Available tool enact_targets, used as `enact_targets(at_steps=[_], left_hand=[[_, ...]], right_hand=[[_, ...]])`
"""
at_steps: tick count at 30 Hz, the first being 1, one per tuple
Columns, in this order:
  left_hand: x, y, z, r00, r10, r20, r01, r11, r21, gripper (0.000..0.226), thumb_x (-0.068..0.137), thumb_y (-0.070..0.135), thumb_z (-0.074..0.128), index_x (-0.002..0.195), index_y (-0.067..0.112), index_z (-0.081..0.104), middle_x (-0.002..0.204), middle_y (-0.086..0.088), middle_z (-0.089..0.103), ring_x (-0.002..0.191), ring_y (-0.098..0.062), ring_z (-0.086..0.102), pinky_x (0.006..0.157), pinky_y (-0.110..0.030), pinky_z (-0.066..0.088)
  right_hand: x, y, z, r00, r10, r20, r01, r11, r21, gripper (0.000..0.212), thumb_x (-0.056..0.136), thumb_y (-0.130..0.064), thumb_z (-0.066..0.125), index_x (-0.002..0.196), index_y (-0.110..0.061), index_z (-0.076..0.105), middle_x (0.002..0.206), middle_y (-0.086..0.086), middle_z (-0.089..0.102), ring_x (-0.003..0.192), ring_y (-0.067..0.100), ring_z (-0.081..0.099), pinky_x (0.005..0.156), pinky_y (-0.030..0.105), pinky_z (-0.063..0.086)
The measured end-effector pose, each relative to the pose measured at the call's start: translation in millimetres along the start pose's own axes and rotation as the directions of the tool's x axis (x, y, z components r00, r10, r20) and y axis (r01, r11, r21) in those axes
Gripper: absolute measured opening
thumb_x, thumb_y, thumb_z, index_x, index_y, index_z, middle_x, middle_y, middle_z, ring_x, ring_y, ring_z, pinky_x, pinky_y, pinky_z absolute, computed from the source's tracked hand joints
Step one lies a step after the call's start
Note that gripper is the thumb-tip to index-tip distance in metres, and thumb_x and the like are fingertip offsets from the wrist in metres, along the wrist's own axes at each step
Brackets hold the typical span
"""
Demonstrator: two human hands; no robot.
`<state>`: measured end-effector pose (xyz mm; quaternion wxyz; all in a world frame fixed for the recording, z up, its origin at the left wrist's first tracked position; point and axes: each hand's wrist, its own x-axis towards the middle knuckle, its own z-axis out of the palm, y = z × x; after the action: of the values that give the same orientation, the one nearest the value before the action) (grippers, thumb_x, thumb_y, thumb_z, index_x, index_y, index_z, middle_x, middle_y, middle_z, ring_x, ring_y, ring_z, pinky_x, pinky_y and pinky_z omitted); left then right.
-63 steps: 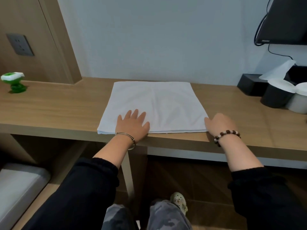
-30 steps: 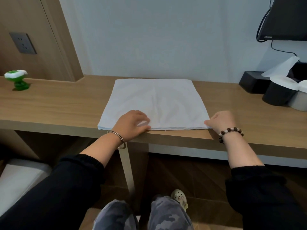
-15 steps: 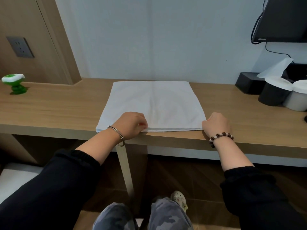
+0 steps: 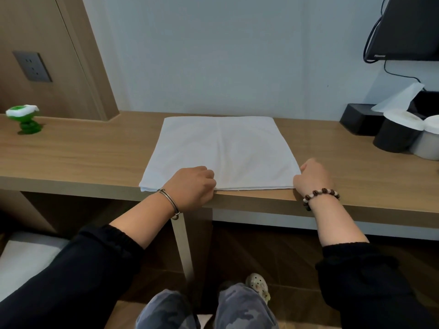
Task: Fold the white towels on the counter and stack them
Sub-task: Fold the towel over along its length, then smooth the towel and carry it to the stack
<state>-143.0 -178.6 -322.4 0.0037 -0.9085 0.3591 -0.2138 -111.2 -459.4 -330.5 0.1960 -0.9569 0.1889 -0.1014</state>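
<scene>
A white towel (image 4: 223, 148) lies flat and squarish on the wooden counter (image 4: 83, 157), its near edge along the counter's front. Layered edges show at that near side. My left hand (image 4: 192, 187) sits on the near edge left of the middle, fingers curled and pinching the cloth. At the near right corner my right hand (image 4: 312, 178) has its fingers curled round the towel's edge. No other towel is in view.
A green and white toy (image 4: 23, 118) stands at the counter's far left. At the right are a black tissue box (image 4: 361, 117), a black cup (image 4: 396, 132) and a grey cup (image 4: 430, 141), with a screen (image 4: 408, 29) mounted above. A wall socket (image 4: 32, 66) is at the left.
My left hand, flat on the towel two seconds ago, has curled its fingers onto the near edge. My right hand has stayed at the right corner. The towel has not moved.
</scene>
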Motion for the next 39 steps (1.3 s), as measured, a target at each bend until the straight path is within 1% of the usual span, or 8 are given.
enact_targets(at_steps=[4, 7, 11, 14, 20, 25, 33, 39], left_hand=[[3.7, 1.3, 3.9, 0.973, -0.223, 0.065, 0.23, 0.965, -0.123, 0.035, 0.093, 0.026, 0.047, 0.07, 0.004, 0.062, 0.08, -0.003, 0.058, 0.073, -0.019, 0.051, 0.062, -0.036, 0.044], [14.9, -2.1, 8.3, 0.908, -0.395, 0.137, 0.418, 0.859, -0.294, 0.038, 0.091, 0.027, 0.049, 0.067, 0.0, 0.061, 0.074, -0.009, 0.059, 0.065, -0.023, 0.052, 0.063, -0.037, 0.043], [38.6, -12.2, 20.8, 0.763, -0.644, 0.062, 0.623, 0.705, -0.34, 0.026, 0.092, 0.024, 0.046, 0.09, 0.011, 0.069, 0.095, -0.011, 0.064, 0.088, -0.023, 0.057, 0.072, -0.032, 0.042], [47.7, -20.8, 36.4, 0.717, -0.623, 0.313, 0.67, 0.74, -0.064, 0.048, 0.1, 0.039, 0.027, 0.147, 0.03, 0.025, 0.154, -0.001, 0.024, 0.141, -0.027, 0.02, 0.11, -0.049, 0.022], [40.7, -28.8, 48.8, 0.523, -0.715, 0.464, 0.759, 0.638, 0.127, 0.061, 0.091, 0.063, 0.006, 0.147, 0.043, -0.003, 0.158, 0.009, -0.01, 0.145, -0.025, -0.011, 0.103, -0.07, -0.005], [35.3, -18.6, 49.2, 0.565, -0.723, 0.399, 0.746, 0.654, 0.128, 0.059, 0.093, 0.059, 0.007, 0.148, 0.039, -0.002, 0.159, 0.004, -0.008, 0.145, -0.028, -0.009, 0.106, -0.068, -0.003], [35.3, -17.7, 46.6, 0.554, -0.73, 0.401, 0.756, 0.643, 0.124, 0.055, 0.096, 0.049, 0.008, 0.149, 0.038, -0.003, 0.159, 0.005, -0.009, 0.145, -0.026, -0.01, 0.107, -0.067, -0.003], [35.5, -17.4, 47.2, 0.589, -0.709, 0.387, 0.734, 0.67, 0.109, 0.055, 0.095, 0.048, 0.008, 0.149, 0.039, -0.002, 0.159, 0.005, -0.008, 0.145, -0.026, -0.009, 0.107, -0.067, -0.003]], right_hand=[[-6.1, -40.4, 2.2, 0.939, -0.326, -0.113, 0.313, 0.942, -0.12, 0.055, 0.085, -0.009, 0.052, 0.137, -0.017, 0.038, 0.141, 0.01, 0.037, 0.128, 0.031, 0.035, 0.103, 0.046, 0.031], [-8.4, -79.2, 22.1, 0.862, -0.483, 0.156, 0.493, 0.87, -0.031, 0.052, 0.098, -0.031, 0.037, 0.148, -0.025, 0.024, 0.158, 0.003, 0.012, 0.144, 0.026, 0.013, 0.114, 0.048, 0.011], [-11.6, -78.9, 51.2, 0.81, -0.429, 0.4, 0.532, 0.825, -0.193, 0.057, 0.096, -0.052, 0.016, 0.15, -0.035, 0.007, 0.16, -0.003, -0.004, 0.146, 0.023, -0.004, 0.112, 0.057, -0.002], [-13.5, -73.3, 51.1, 0.811, -0.426, 0.4, 0.53, 0.825, -0.197, 0.058, 0.095, -0.053, 0.014, 0.15, -0.037, 0.004, 0.16, -0.005, -0.007, 0.146, 0.021, -0.006, 0.112, 0.058, -0.003], [-10.5, -44.4, 30.1, 0.911, -0.187, 0.367, 0.298, 0.914, -0.274, 0.063, 0.095, -0.055, 0.013, 0.151, -0.03, 0.001, 0.159, 0.0, -0.011, 0.146, 0.021, -0.007, 0.114, 0.057, 0.0], [-0.3, -68.0, 13.7, 0.896, -0.212, 0.39, 0.351, 0.876, -0.329, 0.058, 0.098, -0.043, 0.021, 0.149, -0.014, 0.017, 0.157, 0.01, 0.009, 0.142, 0.031, 0.014, 0.113, 0.05, 0.016], [15.6, -126.1, 67.6, 0.613, -0.643, 0.46, 0.746, 0.663, -0.068, 0.049, 0.102, -0.04, 0.015, 0.15, -0.034, 0.011, 0.16, -0.004, 0.002, 0.146, 0.02, 0.001, 0.115, 0.048, 0.002], [73.6, -67.9, 43.8, 0.834, -0.381, 0.399, 0.496, 0.834, -0.242, 0.054, 0.1, -0.046, 0.012, 0.151, -0.029, 0.007, 0.16, -0.001, -0.002, 0.146, 0.021, 0.002, 0.115, 0.048, 0.007]])
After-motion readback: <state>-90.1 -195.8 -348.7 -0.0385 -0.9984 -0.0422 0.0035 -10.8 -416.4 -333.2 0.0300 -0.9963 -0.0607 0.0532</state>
